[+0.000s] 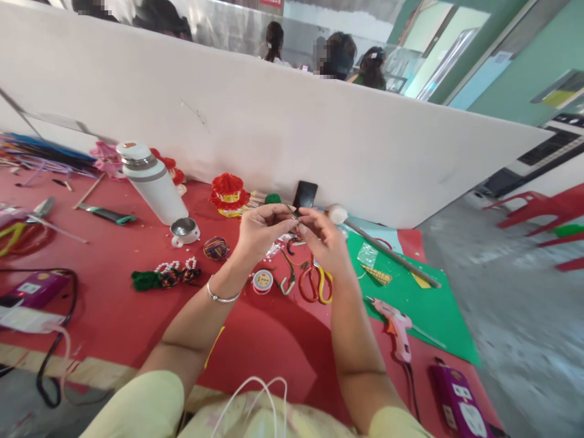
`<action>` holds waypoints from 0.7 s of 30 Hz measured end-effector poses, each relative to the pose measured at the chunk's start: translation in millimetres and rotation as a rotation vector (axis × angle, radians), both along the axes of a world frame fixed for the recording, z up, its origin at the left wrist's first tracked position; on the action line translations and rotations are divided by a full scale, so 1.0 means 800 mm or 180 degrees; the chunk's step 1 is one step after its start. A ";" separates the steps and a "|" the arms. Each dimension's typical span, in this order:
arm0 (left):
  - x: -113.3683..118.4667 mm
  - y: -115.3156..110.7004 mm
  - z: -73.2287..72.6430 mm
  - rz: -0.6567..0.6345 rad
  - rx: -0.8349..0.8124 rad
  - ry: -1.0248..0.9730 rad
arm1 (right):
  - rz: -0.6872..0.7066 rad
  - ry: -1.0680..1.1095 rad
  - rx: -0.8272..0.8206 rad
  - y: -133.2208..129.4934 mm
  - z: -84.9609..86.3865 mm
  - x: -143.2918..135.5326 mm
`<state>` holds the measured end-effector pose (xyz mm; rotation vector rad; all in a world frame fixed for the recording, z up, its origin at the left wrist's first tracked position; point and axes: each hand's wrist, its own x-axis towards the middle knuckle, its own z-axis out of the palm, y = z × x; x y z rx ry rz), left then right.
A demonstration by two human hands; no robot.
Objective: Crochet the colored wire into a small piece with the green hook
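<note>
My left hand (262, 231) and my right hand (323, 234) meet over the middle of the red table, fingertips pinched close together. Something small and dark is between them, too tiny to make out. Just below my hands lie scissors (309, 285) with red and yellow handles, a white-and-red spool (262, 281) and a light green hooked piece (287, 286). A ball of multicoloured yarn (216, 248) rests left of my left hand. Further left is a dark green and multicoloured yarn piece (166, 277) with white bead loops. Behind my hands a black phone (305, 196) leans on the white partition.
A white flask (157, 188) and a metal-lined cup (185, 231) stand at left. On the right are a green sheet (429, 310), a long rod (396, 255), a pink glue gun (398, 325) and a purple box (460, 398). People sit beyond the partition (274, 121).
</note>
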<state>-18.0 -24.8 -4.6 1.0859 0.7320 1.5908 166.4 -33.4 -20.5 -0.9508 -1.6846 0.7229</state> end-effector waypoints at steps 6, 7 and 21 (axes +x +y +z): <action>0.005 0.001 -0.001 -0.0268 -0.0159 -0.0287 | -0.0032 0.0479 -0.0324 0.001 0.001 -0.018; 0.004 0.001 0.000 -0.0307 -0.0176 -0.0280 | -0.0012 0.0561 -0.0398 0.002 0.002 -0.016; 0.004 -0.003 -0.005 -0.0272 0.0069 0.0056 | 0.0143 0.1173 -0.0701 0.002 0.002 -0.012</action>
